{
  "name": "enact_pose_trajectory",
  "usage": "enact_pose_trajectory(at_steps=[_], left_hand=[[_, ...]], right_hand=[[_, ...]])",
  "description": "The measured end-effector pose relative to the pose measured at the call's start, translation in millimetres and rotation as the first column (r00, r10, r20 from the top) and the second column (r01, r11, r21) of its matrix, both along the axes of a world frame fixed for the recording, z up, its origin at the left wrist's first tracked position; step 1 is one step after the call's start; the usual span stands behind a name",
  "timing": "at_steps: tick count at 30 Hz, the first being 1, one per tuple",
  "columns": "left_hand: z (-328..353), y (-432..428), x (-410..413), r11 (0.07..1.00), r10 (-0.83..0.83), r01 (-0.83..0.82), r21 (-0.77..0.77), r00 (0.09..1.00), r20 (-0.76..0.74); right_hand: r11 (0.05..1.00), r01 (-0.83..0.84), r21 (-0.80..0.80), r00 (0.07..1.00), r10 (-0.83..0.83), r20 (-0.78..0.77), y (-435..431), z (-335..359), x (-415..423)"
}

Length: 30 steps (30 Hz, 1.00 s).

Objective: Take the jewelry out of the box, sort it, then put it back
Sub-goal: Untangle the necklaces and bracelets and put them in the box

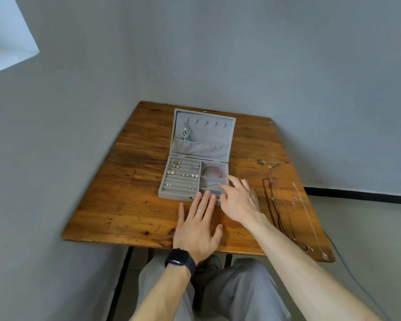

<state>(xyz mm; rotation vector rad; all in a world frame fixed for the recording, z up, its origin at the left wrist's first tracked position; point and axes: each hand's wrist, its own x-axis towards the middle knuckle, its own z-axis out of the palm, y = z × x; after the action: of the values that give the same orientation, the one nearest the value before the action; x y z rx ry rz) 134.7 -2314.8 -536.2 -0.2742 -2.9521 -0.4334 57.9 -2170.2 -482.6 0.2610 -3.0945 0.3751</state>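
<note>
- The jewelry box [171, 195] sits mid-table [116, 205], its lid [208, 133] upright behind the tray.
- In the tray: earrings [183, 174] on the left, a bracelet [212, 171] at the right rear.
- A drop earring [185, 133] hangs at the lid's left.
- Necklaces [278, 205] lie right of the box — small studs [237, 234] lie near the table's front edge.

Matt grey velvet box [182, 193], worn wooden table [125, 205]

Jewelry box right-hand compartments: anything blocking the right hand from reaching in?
Nothing visible does. The lid stands open, the right hand hovers over the near right compartments, the left hand lies flat at the box's front wall.
</note>
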Motion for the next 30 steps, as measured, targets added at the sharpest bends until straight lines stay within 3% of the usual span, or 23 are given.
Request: enact_pose_trajectory(at_steps=[8, 14, 22, 25, 30], left_hand=[[2.1, -0.5, -1.1, 1.0, -0.005, 0.005, -0.025, 1.0, 0.002], [0.1, -1.9, -0.5, 0.999, 0.0, 0.0, -0.035, 1.0, -0.002], [-0.7, -3.7, -2.1, 0.998, -0.002, 0.003, -0.057, 1.0, 0.008], [0.5, -4.3, -2.2, 0.998, -0.007, 0.008, -0.07, 1.0, 0.011], [2.0, -5.4, -0.7, 0.998, -0.009, 0.009, -0.069, 1.0, 0.005]], right_hand=[[0.998, 0.02, -0.06, 1.0, -0.02, 0.002, 1.7, -3.1, -0.1], [0.973, -0.016, -0.229, 0.997, 0.0, -0.073, 15.3, 2.4, 15.8], [0.876, 0.138, -0.462, 0.953, -0.245, -0.18, 79.9, 8.6, 102.1], [0.884, 0.235, -0.404, 0.918, -0.338, -0.208, 106.2, -1.7, 138.4], [0.927, 0.288, -0.238, 0.924, -0.335, -0.184, 120.2, -21.9, 175.3]])
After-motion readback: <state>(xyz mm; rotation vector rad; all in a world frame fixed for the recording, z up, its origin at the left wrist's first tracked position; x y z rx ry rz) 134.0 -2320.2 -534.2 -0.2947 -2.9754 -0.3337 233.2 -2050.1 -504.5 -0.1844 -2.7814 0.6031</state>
